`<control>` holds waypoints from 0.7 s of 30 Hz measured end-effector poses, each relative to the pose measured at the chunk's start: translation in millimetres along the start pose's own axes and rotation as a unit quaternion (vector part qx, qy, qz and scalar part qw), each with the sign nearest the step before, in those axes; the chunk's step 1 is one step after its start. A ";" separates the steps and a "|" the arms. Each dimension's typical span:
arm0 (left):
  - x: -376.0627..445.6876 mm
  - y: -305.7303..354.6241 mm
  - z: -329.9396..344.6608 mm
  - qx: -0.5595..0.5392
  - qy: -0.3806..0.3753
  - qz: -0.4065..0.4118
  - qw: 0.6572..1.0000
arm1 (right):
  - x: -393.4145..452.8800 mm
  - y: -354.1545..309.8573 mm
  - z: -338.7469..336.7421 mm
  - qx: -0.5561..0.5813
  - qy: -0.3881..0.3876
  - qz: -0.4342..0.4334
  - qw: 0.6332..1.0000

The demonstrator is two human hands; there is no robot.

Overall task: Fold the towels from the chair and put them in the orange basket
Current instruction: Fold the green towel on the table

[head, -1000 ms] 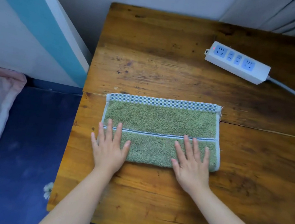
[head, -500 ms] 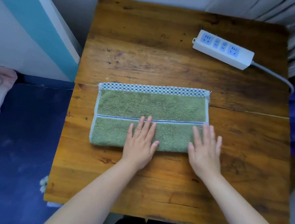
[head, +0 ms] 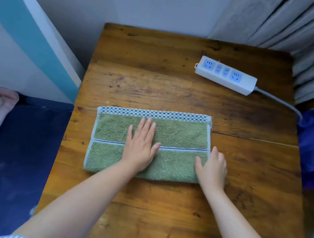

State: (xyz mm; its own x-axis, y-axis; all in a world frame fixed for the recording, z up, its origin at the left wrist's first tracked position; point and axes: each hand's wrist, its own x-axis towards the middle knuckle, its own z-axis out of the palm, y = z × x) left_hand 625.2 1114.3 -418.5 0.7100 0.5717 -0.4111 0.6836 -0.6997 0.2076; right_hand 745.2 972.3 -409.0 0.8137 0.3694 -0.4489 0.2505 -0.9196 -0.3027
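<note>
— Where's the towel?

— The folded green terry towel with the checked blue-and-white border [head: 180, 134] lies flat near the middle of the worn brown wooden table [head: 159, 210].

— And the hands?

— The left hand [head: 140, 145] lies flat on its middle, fingers straight, gripping nothing. The right hand [head: 213, 167] is at the towel's right edge, fingers bent down over it; whether it has hold, I cannot tell.

— Anything else?

— A white power strip with blue sockets [head: 225, 75] sits at the far right.
</note>
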 end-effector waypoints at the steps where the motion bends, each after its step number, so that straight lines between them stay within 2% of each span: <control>1: 8.2 0.7 -4.2 -0.005 0.002 -0.016 1.000 | 1.1 -1.8 1.4 0.005 -0.001 0.004 1.000; 4: 21.0 -2.0 -3.1 -0.016 0.008 -0.055 0.998 | 3.5 -2.9 2.3 0.000 -0.004 0.022 1.000; 7: 19.8 -5.8 3.7 0.005 0.000 -0.065 0.998 | 2.9 -7.6 -0.1 -0.068 -0.012 0.006 0.998; 9: 20.3 -6.6 3.5 0.005 -0.001 -0.064 0.998 | 3.0 -12.7 -3.6 -0.074 -0.019 0.010 0.997; 12: 20.4 -6.2 1.1 0.005 -0.012 -0.067 0.998 | 11.7 -18.3 -12.2 -0.033 -0.054 0.033 0.997; 17: 20.4 -7.4 0.5 0.010 -0.027 -0.067 0.997 | 28.0 -29.3 -28.7 0.065 -0.121 0.021 0.990; 21: 21.2 -9.4 -0.8 0.006 -0.035 -0.059 0.998 | 32.8 -31.7 -38.8 0.142 -0.141 0.035 0.979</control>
State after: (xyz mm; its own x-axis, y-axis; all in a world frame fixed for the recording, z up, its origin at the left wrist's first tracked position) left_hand 634.0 1133.4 -428.5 0.6114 0.6192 -0.4927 0.7593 -0.6345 0.1447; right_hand 784.4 1008.4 -381.5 0.6358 0.3669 -0.6791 0.0110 -0.8840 -0.4673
